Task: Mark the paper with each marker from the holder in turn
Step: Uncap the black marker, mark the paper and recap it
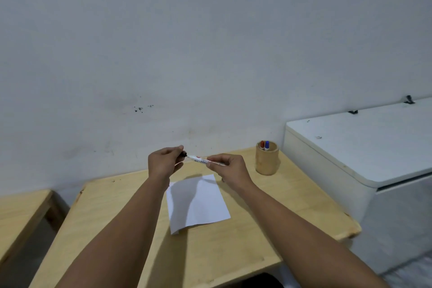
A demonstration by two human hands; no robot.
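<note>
A white sheet of paper [198, 203] lies flat on the wooden table [245, 245], with no marks that I can see. Above its far edge I hold a white marker [198, 159] level between both hands. My right hand [228, 168] grips the barrel. My left hand [164, 162] pinches the black cap [183, 154] at the marker's left end; cap and barrel still look joined or just apart. A round wooden holder [267, 161] stands at the table's far right, with a red marker [262, 144] and a blue marker [267, 145] sticking up from it.
A white chest with a closed lid [364, 147] stands right beside the table on the right. A second wooden table [21, 213] sits at the left, across a narrow gap. A plain wall runs right behind the table.
</note>
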